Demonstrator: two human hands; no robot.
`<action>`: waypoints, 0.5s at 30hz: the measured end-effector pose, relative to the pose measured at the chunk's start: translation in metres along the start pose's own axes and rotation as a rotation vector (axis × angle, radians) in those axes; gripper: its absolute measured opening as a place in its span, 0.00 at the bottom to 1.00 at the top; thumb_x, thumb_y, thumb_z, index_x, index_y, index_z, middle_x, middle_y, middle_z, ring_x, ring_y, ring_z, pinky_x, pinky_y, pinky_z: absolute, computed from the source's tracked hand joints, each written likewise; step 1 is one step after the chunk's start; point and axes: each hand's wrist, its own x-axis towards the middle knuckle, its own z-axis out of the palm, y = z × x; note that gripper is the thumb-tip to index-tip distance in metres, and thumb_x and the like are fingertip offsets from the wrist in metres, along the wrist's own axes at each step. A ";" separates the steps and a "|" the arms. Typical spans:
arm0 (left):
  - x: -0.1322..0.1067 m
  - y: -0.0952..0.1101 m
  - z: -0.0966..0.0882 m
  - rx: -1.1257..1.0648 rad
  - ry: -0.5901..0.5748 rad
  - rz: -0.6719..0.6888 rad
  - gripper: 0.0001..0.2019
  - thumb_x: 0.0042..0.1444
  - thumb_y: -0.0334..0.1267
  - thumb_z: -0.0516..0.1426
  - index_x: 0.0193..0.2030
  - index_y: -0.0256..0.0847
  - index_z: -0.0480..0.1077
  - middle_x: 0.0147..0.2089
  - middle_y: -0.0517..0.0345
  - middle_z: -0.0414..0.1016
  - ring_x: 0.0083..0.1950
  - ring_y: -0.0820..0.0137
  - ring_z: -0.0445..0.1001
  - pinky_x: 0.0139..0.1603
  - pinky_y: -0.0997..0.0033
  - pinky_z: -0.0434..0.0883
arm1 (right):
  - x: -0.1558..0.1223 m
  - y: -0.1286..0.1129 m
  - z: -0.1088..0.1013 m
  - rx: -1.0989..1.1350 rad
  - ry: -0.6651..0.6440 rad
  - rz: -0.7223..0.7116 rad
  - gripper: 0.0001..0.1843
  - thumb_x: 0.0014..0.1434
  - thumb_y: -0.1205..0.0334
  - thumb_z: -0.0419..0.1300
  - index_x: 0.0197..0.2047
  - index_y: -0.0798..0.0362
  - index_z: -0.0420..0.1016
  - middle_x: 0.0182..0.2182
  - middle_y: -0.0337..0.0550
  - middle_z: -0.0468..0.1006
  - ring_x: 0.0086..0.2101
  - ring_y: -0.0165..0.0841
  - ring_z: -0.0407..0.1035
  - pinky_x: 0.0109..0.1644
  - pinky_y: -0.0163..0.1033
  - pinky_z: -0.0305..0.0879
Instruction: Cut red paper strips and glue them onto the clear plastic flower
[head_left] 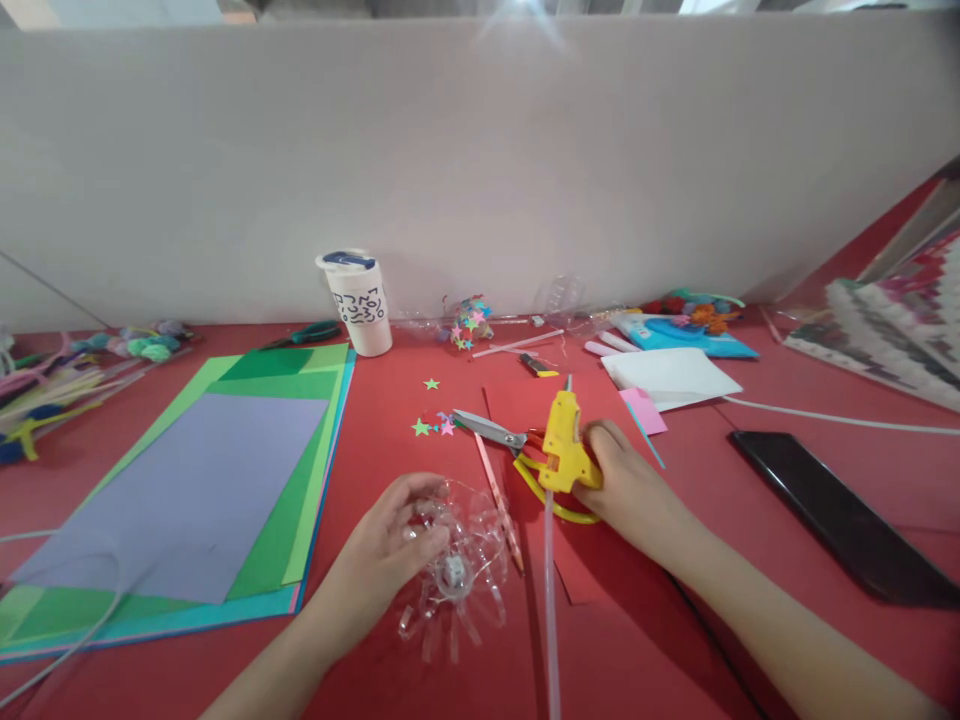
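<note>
My left hand (399,540) is closed with its fingers round a see-through plastic piece (454,578), cut into petal-like strips, with a small white part at its centre. In my right hand (630,495) is a yellow hot glue gun (564,445), its nozzle pointing away from me. A long glue stick (551,600) trails from its back. Scissors (491,430) with red and yellow handles lie partly hidden behind the gun. Between my hands rests a pink pencil (496,495). Small star stickers (421,427) are scattered beyond my left hand.
Coloured paper sheets (187,480) are stacked at left. A white cup (360,305), pliers (307,335), a star-covered ball (471,322) and a cutter (538,366) stand or lie farther back. At right are white paper (667,377) and a black phone-like slab (840,515).
</note>
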 end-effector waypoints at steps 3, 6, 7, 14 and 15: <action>0.000 -0.001 -0.002 0.001 -0.007 -0.008 0.16 0.52 0.41 0.59 0.48 0.42 0.67 0.49 0.52 0.72 0.50 0.64 0.70 0.49 0.66 0.68 | 0.006 0.009 -0.002 0.000 0.071 0.044 0.12 0.44 0.67 0.56 0.30 0.48 0.54 0.34 0.43 0.65 0.35 0.39 0.65 0.36 0.41 0.59; 0.001 -0.005 -0.005 0.005 -0.049 0.012 0.17 0.52 0.43 0.60 0.49 0.42 0.67 0.49 0.51 0.72 0.50 0.63 0.71 0.49 0.65 0.69 | 0.014 0.018 -0.011 0.036 0.119 0.085 0.13 0.44 0.63 0.58 0.29 0.48 0.55 0.31 0.41 0.64 0.31 0.38 0.63 0.34 0.42 0.58; 0.001 -0.006 -0.005 0.003 -0.059 0.021 0.18 0.52 0.44 0.60 0.49 0.42 0.67 0.49 0.51 0.72 0.50 0.63 0.71 0.49 0.65 0.69 | 0.015 0.019 -0.015 0.059 0.127 0.091 0.12 0.44 0.60 0.59 0.29 0.48 0.56 0.31 0.41 0.64 0.31 0.38 0.62 0.34 0.42 0.58; -0.002 -0.009 0.002 -0.047 -0.101 0.067 0.19 0.53 0.45 0.61 0.49 0.43 0.67 0.50 0.50 0.71 0.51 0.62 0.70 0.51 0.63 0.68 | -0.005 -0.005 -0.028 0.733 0.103 0.149 0.12 0.50 0.58 0.60 0.39 0.49 0.69 0.37 0.41 0.71 0.35 0.34 0.65 0.40 0.38 0.62; -0.003 -0.007 0.002 -0.051 -0.126 0.059 0.19 0.54 0.45 0.60 0.50 0.44 0.66 0.51 0.50 0.71 0.53 0.62 0.69 0.51 0.63 0.68 | -0.010 -0.010 -0.027 0.840 0.045 0.168 0.11 0.49 0.60 0.60 0.38 0.49 0.70 0.34 0.40 0.72 0.32 0.33 0.65 0.37 0.37 0.63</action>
